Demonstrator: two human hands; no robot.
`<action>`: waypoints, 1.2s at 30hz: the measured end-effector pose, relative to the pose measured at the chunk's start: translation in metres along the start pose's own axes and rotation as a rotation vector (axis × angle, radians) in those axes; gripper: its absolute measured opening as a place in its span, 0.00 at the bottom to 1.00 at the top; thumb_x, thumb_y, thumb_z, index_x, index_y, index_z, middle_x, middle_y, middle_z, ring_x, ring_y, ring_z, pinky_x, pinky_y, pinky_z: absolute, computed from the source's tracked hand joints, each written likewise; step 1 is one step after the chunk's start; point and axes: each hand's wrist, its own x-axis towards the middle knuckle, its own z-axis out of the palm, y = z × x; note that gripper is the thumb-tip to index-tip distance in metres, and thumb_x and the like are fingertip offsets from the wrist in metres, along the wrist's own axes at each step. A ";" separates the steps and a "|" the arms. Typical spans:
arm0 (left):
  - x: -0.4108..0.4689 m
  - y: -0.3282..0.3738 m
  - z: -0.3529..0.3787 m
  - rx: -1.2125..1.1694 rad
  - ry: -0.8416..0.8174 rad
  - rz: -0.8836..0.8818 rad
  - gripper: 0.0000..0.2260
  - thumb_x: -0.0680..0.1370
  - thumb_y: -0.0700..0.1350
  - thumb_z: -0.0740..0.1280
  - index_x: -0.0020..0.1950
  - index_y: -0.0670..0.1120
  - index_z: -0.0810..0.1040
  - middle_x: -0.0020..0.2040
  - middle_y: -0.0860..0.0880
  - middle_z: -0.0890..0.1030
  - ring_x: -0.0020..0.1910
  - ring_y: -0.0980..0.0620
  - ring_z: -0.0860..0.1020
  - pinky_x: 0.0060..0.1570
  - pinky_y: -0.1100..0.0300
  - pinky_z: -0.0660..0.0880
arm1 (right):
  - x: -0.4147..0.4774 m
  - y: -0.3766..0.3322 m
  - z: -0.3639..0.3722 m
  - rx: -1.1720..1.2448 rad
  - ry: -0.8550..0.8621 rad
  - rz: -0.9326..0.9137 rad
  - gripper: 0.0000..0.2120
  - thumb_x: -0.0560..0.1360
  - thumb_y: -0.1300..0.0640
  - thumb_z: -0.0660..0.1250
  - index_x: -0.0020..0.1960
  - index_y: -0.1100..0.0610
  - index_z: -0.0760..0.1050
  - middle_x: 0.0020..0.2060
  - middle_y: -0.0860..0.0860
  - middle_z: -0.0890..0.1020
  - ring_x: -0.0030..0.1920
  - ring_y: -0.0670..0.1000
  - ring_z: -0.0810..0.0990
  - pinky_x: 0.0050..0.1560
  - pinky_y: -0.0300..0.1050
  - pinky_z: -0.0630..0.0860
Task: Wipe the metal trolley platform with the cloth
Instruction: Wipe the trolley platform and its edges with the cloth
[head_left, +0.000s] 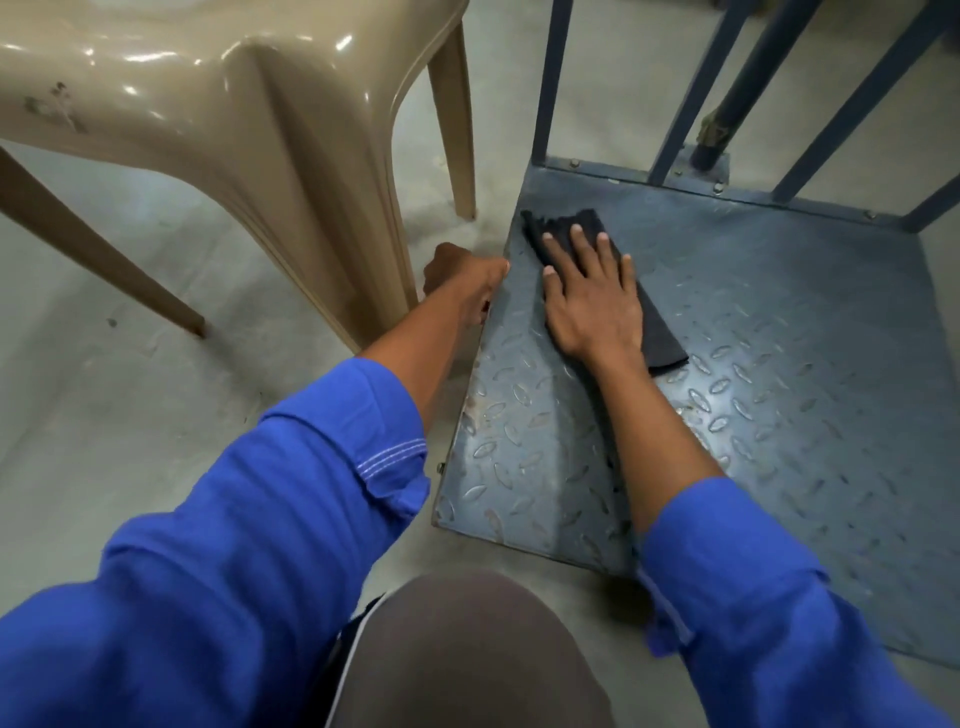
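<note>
Two blue sleeves reach out: the left hand (462, 283) grips the checker-plate trolley platform's (779, 364) near-left edge, the right hand (592, 296) presses flat, fingers spread, on the dark cloth (662, 332) near the far-left corner, so most of the plate probably remains unwiped.

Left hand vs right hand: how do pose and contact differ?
The left hand curls over the side edge of the trolley platform; the right hand lies flat, fingers spread. The left hand touches no cloth; the right hand presses the dark cloth onto the platform. Both wear blue sleeves.
</note>
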 end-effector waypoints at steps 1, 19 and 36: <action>-0.002 0.007 -0.004 0.069 -0.002 0.030 0.20 0.66 0.51 0.82 0.54 0.44 0.84 0.48 0.46 0.87 0.41 0.46 0.86 0.41 0.51 0.86 | -0.022 -0.002 0.001 0.007 0.013 -0.004 0.27 0.85 0.40 0.41 0.84 0.40 0.51 0.84 0.47 0.53 0.84 0.52 0.46 0.83 0.59 0.44; -0.017 -0.003 -0.010 0.205 -0.007 0.383 0.27 0.79 0.52 0.75 0.77 0.53 0.74 0.75 0.46 0.77 0.72 0.44 0.76 0.71 0.58 0.73 | -0.131 -0.021 0.009 0.040 0.067 0.044 0.25 0.86 0.41 0.44 0.83 0.39 0.54 0.84 0.43 0.53 0.84 0.48 0.44 0.83 0.58 0.44; -0.012 0.006 -0.004 0.588 -0.112 0.682 0.35 0.83 0.39 0.67 0.86 0.50 0.55 0.86 0.47 0.54 0.84 0.41 0.56 0.81 0.51 0.57 | -0.167 -0.041 0.014 0.031 0.023 -0.035 0.25 0.86 0.42 0.45 0.83 0.39 0.52 0.84 0.43 0.51 0.84 0.48 0.42 0.83 0.58 0.44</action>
